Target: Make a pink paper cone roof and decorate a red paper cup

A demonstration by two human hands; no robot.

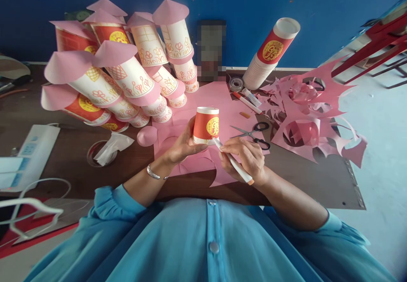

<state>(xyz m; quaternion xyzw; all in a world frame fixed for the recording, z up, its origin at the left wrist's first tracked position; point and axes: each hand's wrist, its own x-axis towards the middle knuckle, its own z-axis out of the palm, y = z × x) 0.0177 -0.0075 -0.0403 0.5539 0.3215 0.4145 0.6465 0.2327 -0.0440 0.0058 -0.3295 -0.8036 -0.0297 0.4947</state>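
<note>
A red and white paper cup point(202, 123) with a gold emblem is upside down or upright, I cannot tell which, in my left hand point(184, 144), whose fingers wrap its left side and base. My right hand point(243, 157) grips a white marker point(237, 168) with an orange end. The marker's tip meets the lower part of the cup, just under the emblem. Beneath both hands lies a pink paper sheet point(203, 167) with round outlines on it. Black-handled scissors point(251, 133) rest open on the sheet, right of the cup.
Several paper-cup towers with pink cone roofs point(116, 53) stand at the left. A tall cup stack point(260, 70) leans at the back right, near a tape roll point(236, 83), a red marker point(246, 102) and pink paper scraps point(305, 116). A dark upright device point(211, 51) stands against the wall.
</note>
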